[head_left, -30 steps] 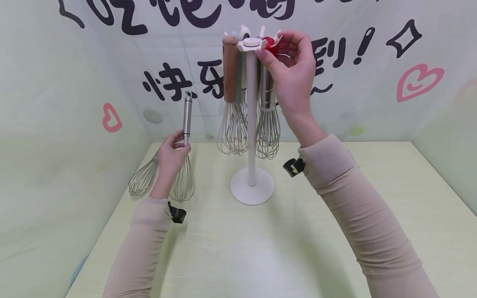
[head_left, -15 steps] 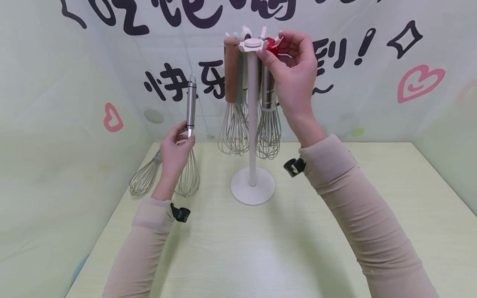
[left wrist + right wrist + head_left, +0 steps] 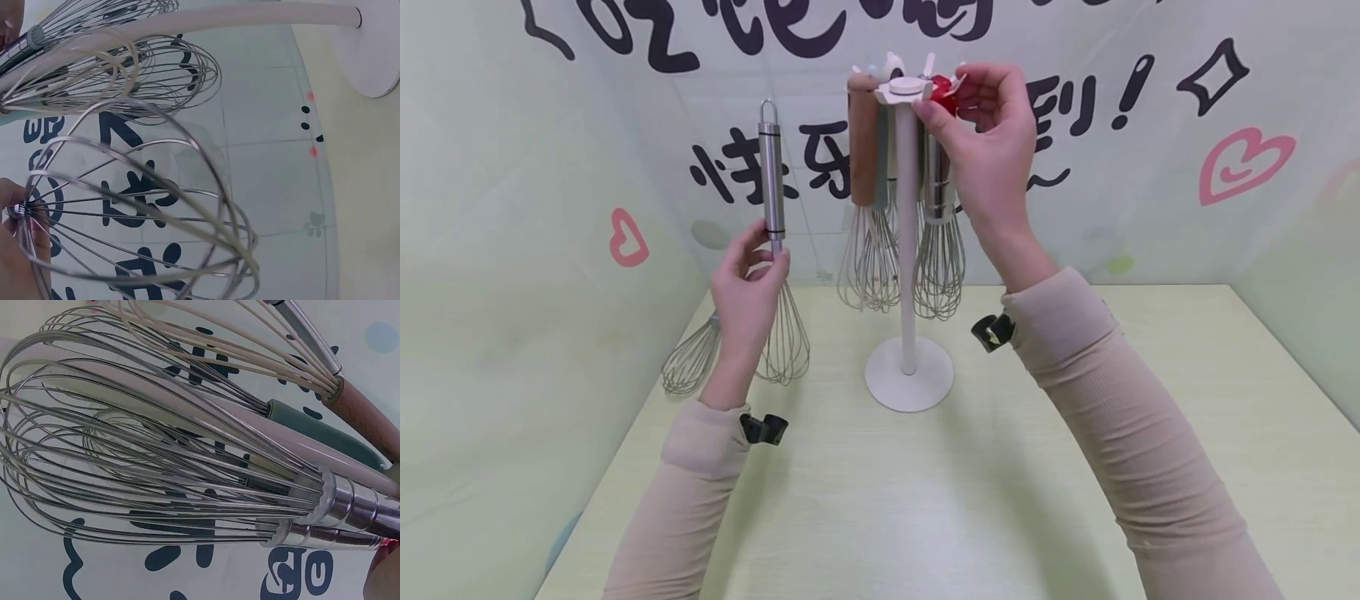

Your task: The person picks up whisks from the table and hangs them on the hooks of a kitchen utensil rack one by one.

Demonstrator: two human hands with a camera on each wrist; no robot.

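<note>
My left hand (image 3: 747, 287) holds a steel whisk (image 3: 772, 179) upright by its neck, wire loops down and hanging ring up, left of the white stand (image 3: 907, 258). Its wire head, joined at the hub (image 3: 24, 209), fills the left wrist view. At the stand's top, my right hand (image 3: 992, 142) pinches the hooked rack between thumb and fingers, beside the red handle end (image 3: 942, 87) of a hanging steel-handled whisk (image 3: 938, 187). Also hanging there are a wooden-handled whisk (image 3: 863, 142) and a teal-handled whisk (image 3: 319, 434); further ones are partly hidden.
Another whisk (image 3: 691, 358) lies on the table at the back left, its handle hidden behind my left hand. The stand's round base (image 3: 908, 396) rests on the pale table (image 3: 880, 500). A printed backdrop (image 3: 1120, 192) rises behind.
My left hand has lifted the steel whisk higher, its handle rising against the backdrop. The right hand has stayed at the rack's top.
</note>
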